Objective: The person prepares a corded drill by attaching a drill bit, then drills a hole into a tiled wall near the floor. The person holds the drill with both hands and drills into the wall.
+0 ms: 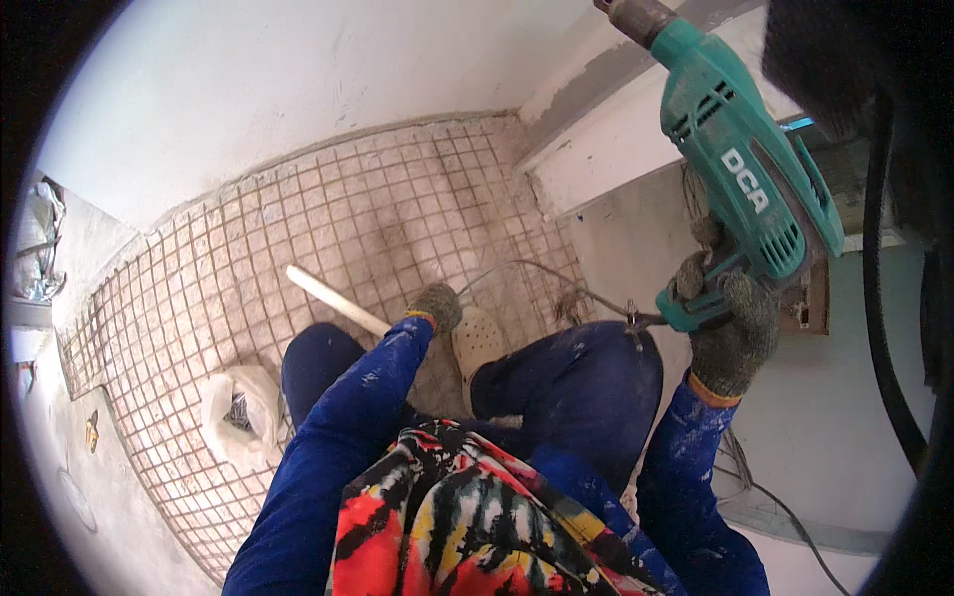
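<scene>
My right hand [740, 328], in a dark knitted work glove, grips the handle of a green electric drill [720, 119]. The drill is raised at the upper right, its chuck tilted up and to the left. From the base of its handle a thin power cord [545, 266] loops left to my gloved left hand [437, 306], whose fingers are closed around it. A small metal piece [633, 316] hangs by the cord near the drill. Beside my left hand, a pale round stick [333, 296] slants down and runs out of sight behind my forearm.
A grid of steel mesh [298, 214] covers the rough floor. An open white bag [217, 422] with small dark pieces in it stands left of my knees. White walls [298, 70] rise ahead. A thick black cable [876, 298] hangs at the far right.
</scene>
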Demonstrator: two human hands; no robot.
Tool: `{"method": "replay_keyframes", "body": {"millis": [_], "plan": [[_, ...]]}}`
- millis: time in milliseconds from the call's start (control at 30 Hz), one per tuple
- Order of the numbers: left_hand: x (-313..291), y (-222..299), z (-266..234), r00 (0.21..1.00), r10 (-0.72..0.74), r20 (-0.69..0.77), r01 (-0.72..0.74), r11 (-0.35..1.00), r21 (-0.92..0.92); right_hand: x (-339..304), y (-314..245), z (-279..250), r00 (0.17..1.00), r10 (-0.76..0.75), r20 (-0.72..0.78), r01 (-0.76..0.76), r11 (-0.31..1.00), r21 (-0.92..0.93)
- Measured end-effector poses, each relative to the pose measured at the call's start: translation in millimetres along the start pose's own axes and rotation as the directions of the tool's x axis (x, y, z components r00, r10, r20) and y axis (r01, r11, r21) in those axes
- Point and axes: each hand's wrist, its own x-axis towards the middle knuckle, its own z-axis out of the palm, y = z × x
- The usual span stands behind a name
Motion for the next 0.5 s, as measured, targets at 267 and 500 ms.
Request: {"method": "replay_keyframes", "body": {"millis": [267,500], "plan": [[-57,21,30,0.958,0.272,0.093,-0.228,0.916,-0.330,-4,22,28,0.986,0.116,0.117,-0.124,0.990,0.069],[-29,41,35,0.894,0.433,0.116,-0.403,0.889,-0.217,-15,27,9,0.993,0.117,-0.006,-0.117,0.986,-0.120]]}}
